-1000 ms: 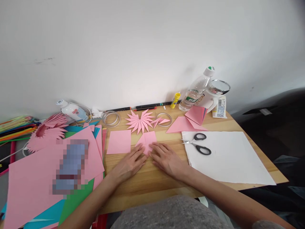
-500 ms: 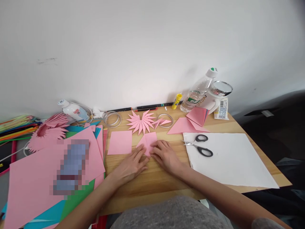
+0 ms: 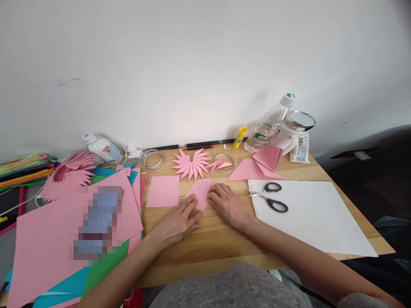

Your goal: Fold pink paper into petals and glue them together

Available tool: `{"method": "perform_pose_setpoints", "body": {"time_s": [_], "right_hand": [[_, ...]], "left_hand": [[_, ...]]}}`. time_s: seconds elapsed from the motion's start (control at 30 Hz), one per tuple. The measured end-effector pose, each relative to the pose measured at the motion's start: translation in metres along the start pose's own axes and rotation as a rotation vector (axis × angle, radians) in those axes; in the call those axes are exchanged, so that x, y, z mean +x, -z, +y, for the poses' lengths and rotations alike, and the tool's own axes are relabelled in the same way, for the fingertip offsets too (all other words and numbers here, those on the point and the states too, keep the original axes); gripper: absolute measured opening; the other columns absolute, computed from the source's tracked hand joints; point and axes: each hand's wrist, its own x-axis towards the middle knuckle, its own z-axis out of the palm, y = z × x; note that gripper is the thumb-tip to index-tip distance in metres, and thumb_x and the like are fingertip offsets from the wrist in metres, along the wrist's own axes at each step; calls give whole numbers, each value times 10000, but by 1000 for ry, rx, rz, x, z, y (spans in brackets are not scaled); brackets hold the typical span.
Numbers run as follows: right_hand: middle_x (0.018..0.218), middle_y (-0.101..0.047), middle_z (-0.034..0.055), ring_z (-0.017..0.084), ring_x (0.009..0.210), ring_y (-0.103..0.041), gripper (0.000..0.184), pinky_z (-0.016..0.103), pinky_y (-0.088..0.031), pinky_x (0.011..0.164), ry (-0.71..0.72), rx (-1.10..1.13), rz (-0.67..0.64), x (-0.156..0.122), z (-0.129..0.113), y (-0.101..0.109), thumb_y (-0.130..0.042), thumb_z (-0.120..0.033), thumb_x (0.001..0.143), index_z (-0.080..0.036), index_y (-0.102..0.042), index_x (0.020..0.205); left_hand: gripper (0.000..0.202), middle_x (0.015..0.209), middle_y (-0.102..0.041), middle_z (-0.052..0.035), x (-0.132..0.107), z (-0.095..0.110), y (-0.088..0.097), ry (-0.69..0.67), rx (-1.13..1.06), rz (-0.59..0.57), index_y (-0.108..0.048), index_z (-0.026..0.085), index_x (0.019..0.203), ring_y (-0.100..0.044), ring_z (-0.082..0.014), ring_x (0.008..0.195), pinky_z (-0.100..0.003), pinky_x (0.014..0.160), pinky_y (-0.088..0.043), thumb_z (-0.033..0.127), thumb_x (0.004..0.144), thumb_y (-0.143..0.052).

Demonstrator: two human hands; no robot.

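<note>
Two spread hands, left hand (image 3: pixel 178 220) and right hand (image 3: pixel 226 202), press the pink paper (image 3: pixel 201 191), tip seemingly pointing nearward.

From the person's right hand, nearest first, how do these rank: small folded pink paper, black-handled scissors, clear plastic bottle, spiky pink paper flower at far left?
From the right hand:
1. Small folded pink paper: under its fingertips.
2. Black-handled scissors: just to its right, on the white sheet.
3. Clear plastic bottle: back right of the desk.
4. Spiky pink paper flower: far left.
</note>
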Motion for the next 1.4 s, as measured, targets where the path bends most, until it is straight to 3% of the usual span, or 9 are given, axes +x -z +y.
{"method": "perform_pose_setpoints", "body": {"time_s": [0.37,0.5,0.63,0.83,0.97,1.1,1.4], "right_hand": [[909,-543,95,212,860,-478,141,362,-450,771,-8,-14,60,7,20,-1,-404,-143,896,-147,-540,858],[1073,-500,135,225,992,-458,200,375,-454,821,17,40,89,9,21,-1,-353,-90,887,-136,-504,1011],[1235,-415,142,232,1154,-369,226,401,-411,918,117,74,32,6,20,2,-349,-92,886,-148,-487,1057],[1065,-521,105,214,991,-447,235,357,-439,851,129,35,-97,-7,8,11,-429,-92,868,-149,-507,1081],[978,-550,116,246,965,-469,213,388,-449,821,142,-100,-116,-19,-4,14,-470,-112,851,-127,-530,1055],[995,-562,158,276,1063,-460,232,418,-433,880,185,-169,-33,-31,-17,14,-446,-62,836,-81,-528,1053],[1041,-590,186,293,1070,-495,348,420,-457,893,243,-119,-48,-42,-38,21,-472,-55,805,-38,-490,1152]], "left_hand": [[292,1210,-517,-154,3,2,5,-21,-58,68,-552,155,1095,-377,-287,1257,-440,968,-420,312,856,-493],[256,1184,-515,-141,2,2,9,-26,-126,99,-582,159,1042,-360,-281,1268,-436,994,-403,310,855,-495],[200,1131,-543,-110,0,0,11,-29,-207,114,-619,170,912,-377,-253,1259,-411,1014,-388,293,872,-467],[186,1113,-576,-92,1,-7,9,-31,-227,165,-597,163,784,-391,-230,1248,-389,1013,-397,255,875,-463],[165,1010,-636,-75,6,-11,5,-37,-166,235,-607,159,850,-425,-234,1217,-411,984,-421,211,877,-452],[175,970,-670,-69,10,-12,3,-10,-101,273,-614,149,922,-459,-251,1173,-426,936,-439,195,878,-451],[240,1169,-595,-89,13,-12,-2,34,-83,245,-576,167,1072,-485,-227,1085,-425,889,-444,218,892,-425]]}}
